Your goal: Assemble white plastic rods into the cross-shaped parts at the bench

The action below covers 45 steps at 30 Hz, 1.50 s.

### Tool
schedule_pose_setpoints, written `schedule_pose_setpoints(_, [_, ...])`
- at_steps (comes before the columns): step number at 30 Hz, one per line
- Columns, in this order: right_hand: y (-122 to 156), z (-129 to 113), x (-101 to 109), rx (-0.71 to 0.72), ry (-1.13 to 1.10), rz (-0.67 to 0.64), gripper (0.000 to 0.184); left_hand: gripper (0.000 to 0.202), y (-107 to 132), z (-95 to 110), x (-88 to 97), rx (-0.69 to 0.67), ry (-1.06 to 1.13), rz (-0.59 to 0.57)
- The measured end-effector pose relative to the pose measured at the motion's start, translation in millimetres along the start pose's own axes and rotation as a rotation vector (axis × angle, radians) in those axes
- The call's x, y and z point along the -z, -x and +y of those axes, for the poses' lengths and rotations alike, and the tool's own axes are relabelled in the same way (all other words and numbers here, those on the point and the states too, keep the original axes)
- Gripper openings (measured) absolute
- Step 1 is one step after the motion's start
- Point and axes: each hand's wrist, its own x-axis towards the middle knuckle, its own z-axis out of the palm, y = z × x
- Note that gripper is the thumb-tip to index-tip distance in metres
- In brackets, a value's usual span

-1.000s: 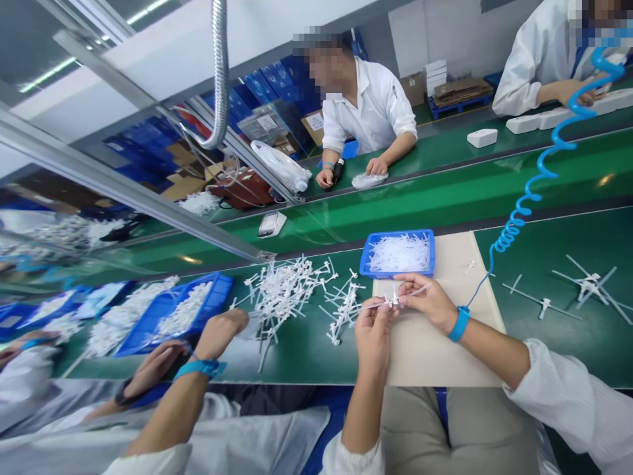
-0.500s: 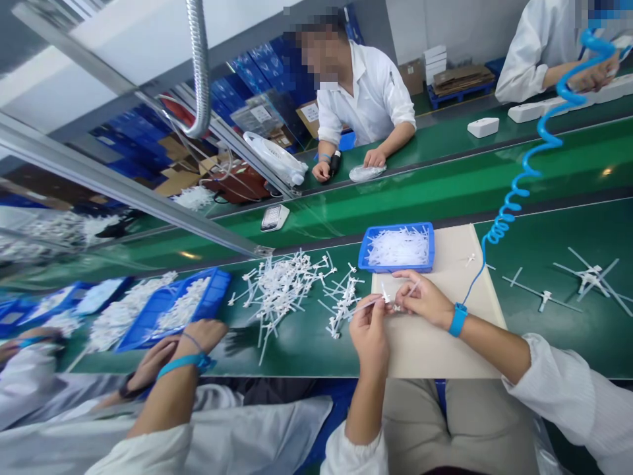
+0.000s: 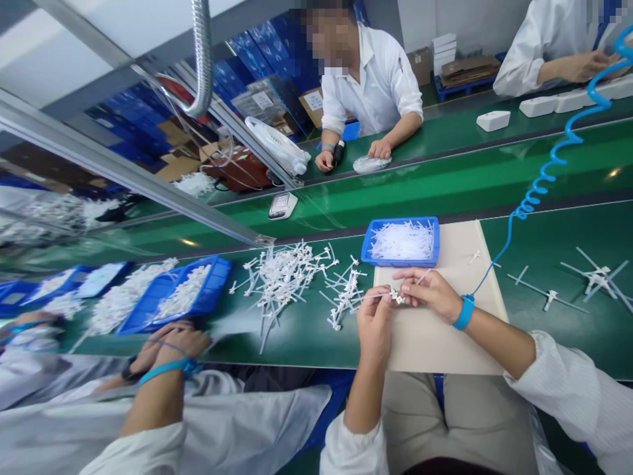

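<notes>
Over a beige board (image 3: 445, 343), both my hands meet at a small white plastic fitting (image 3: 396, 297) with thin translucent tubing. My left hand (image 3: 374, 323) is closed, pinching the fitting's left side, where a tube sticks out past the fingers. My right hand (image 3: 431, 294) is closed in a pinch at the other side, with a short clear tube (image 3: 423, 276) showing above its fingers. Just behind them stands a blue tray (image 3: 366, 254) full of short translucent tubes (image 3: 403, 239). Left of my hands lies a small group of fittings with tubes (image 3: 345, 293).
A larger heap of tubed fittings (image 3: 287, 274) lies farther left, before a co-worker's hands (image 3: 180, 343) and blue trays (image 3: 217, 284). More assemblies (image 3: 597, 280) lie at right. A coiled blue cord (image 3: 544, 178) runs to my right wristband (image 3: 463, 312). Another person (image 3: 373, 79) sits opposite.
My fingers have drawn closer around the fitting, and the white piece that stood up between them sits lower. The co-worker's hands at left have moved back toward their body. The view has shifted slightly.
</notes>
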Motion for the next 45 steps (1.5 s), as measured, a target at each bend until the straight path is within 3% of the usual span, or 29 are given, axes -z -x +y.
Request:
schedule_pose_setpoints(3, [2, -3, -2, -0.032, 0.046, -0.067, 0.039, 0.031, 0, 1, -0.7, 0.033, -0.018, -0.067])
schedule_pose_setpoints(8, [4, -6, -6, -0.014, 0.114, -0.064, 0.036, 0.04, 3, 2, -1.5, 0.077, 0.011, 0.008])
schedule_pose_setpoints(11, [3, -4, -5, -0.003, 0.108, -0.051, 0.037, 0.039, 6, 4, -3.3, -0.032, -0.035, 0.073])
schedule_pose_setpoints(14, [2, -2, -3, 0.005, 0.114, -0.036, 0.035, 0.029, 9, 9, -5.0, -0.099, -0.16, 0.064])
schedule_pose_setpoints(19, [1, -3, -1, 0.019, 0.118, -0.065, 0.028, 0.034, 5, 15, -3.6, 0.004, -0.194, 0.025])
schedule_pose_setpoints(26, [0, -1, -2, 0.052, -0.074, -0.062, 0.045, 0.047, 1, 8, -0.3, 0.045, -0.091, 0.085])
schedule_pose_setpoints(33, [1, -3, -3, 0.128, -0.13, -0.066, 0.055, 0.039, -4, -6, -2.9, 0.144, 0.246, 0.014])
schedule_pose_setpoints(40, [5, -5, -6, 0.218, -0.014, -0.031, 0.068, 0.044, -3, 3, -4.1, 0.171, 0.121, 0.161])
schedule_pose_setpoints(45, [6, -3, -7, 0.304, 0.074, -0.003, 0.067, 0.048, 3, 10, -6.6, 0.134, -0.021, 0.09])
